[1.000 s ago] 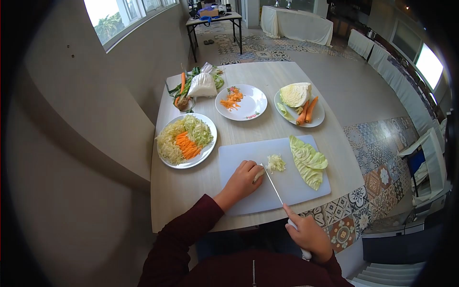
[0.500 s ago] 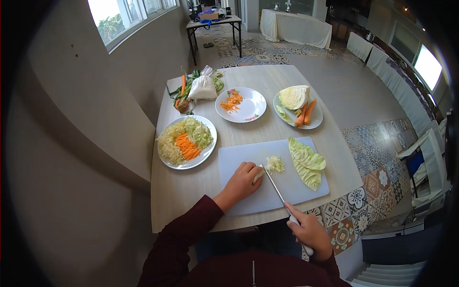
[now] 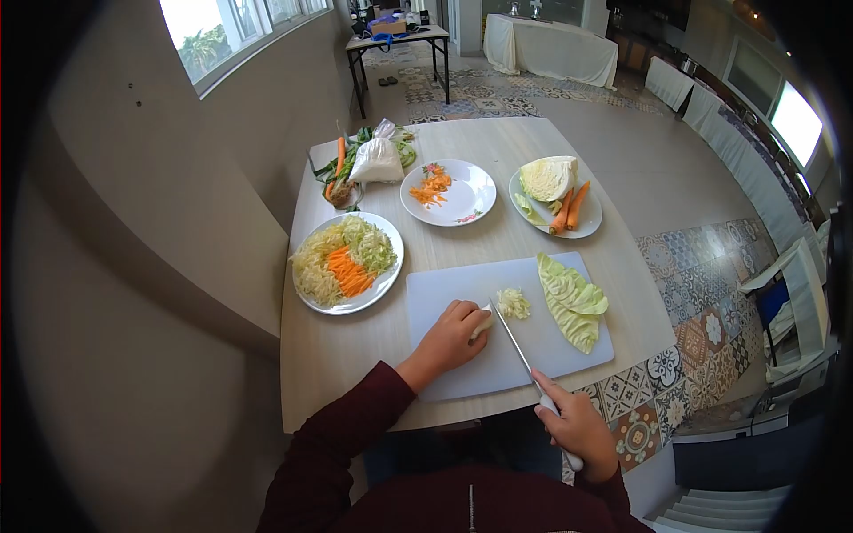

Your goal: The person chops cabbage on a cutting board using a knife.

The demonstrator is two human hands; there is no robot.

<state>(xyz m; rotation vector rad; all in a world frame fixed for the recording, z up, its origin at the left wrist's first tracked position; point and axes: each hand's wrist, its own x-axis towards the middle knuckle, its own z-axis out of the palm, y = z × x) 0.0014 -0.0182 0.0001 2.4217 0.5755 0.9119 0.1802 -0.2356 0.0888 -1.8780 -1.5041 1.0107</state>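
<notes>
On the white, rectangular, plastic-looking cutting board [image 3: 444,286], head view: from my remote seat I see it lying flat on the pale wood-grain surface [image 3: 462,244], probably to back the blade.
Left hand [image 3: 451,338]: fingers bunched and curled, pinning a pale, narrow cabbage piece [image 3: 482,325] to the board, presumably to steady it.
Right hand [image 3: 579,433]: wrapped round the white handle of a slim steel knife [image 3: 515,345], forefinger pointing along it, I judge for control.
Knife: slanted between the cabbage piece and a loose heap of pale shreds [image 3: 513,304]; I cannot tell whether the edge touches.
Leaf: a broad, crinkled, light-green cabbage leaf [image 3: 571,302] lies at the board's right, apparently kept off the cutting spot.
Round white plate [image 3: 397,266]: fine, stringy cabbage surrounds straight orange carrot sticks [image 3: 348,271].
</notes>
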